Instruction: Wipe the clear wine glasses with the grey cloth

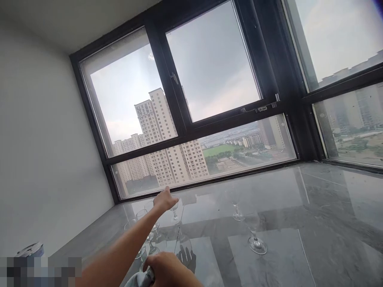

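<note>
Head view: glossy grey marble sill (pixel 314 223) under corner windows (pixel 209 63); left hand (pixel 164 200) grasps a wine glass (pixel 174 213), right hand (pixel 167 271) clutches a cloth (pixel 140 280).

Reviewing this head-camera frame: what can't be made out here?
- Glass under the left hand: the hand covers its bowl; grip unclear.
- Grey cloth in the right hand: cut off by the bottom edge.
- Glasses beside the forearm: transparent and overlapping; count unclear.
- Bottom-left corner: pixelated.
</note>
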Tool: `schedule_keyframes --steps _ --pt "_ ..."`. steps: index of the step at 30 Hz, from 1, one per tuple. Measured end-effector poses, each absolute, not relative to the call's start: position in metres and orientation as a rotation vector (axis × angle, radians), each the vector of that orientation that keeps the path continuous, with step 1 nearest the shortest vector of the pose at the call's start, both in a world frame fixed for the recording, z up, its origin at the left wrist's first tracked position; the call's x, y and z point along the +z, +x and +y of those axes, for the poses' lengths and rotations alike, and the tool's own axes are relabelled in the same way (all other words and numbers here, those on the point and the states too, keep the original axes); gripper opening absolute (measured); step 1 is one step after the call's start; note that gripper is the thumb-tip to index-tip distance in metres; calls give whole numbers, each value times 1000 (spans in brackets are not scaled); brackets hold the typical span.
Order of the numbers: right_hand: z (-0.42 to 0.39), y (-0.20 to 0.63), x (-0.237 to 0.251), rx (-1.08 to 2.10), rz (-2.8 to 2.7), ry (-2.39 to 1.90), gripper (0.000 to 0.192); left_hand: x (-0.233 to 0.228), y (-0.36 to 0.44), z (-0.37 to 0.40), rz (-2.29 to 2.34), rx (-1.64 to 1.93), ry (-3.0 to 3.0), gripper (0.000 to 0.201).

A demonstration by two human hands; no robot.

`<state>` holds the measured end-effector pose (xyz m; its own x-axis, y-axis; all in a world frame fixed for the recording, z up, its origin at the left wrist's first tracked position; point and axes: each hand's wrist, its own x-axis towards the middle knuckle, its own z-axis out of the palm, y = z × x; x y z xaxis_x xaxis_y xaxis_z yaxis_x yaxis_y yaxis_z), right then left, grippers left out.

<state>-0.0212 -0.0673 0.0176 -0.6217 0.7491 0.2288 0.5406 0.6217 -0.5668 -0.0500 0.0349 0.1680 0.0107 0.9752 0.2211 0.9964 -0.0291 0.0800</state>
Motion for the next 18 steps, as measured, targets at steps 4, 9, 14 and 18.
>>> schedule_keyframes --steps 4,9,14,18 --pt "-74 -21 12 602 -2384 -1020 58 163 -81 51 -2225 -318 -2108 69" --pt "-75 -17 10 558 -2363 -1004 57 156 -94 56 -2290 -314 -2095 73" --pt "-77 -17 12 613 -2348 -1022 58 156 -86 49 -2220 -350 -2058 70" --pt "-81 -15 17 669 -2330 -1028 57 155 -41 21 -1851 -626 -2251 42"
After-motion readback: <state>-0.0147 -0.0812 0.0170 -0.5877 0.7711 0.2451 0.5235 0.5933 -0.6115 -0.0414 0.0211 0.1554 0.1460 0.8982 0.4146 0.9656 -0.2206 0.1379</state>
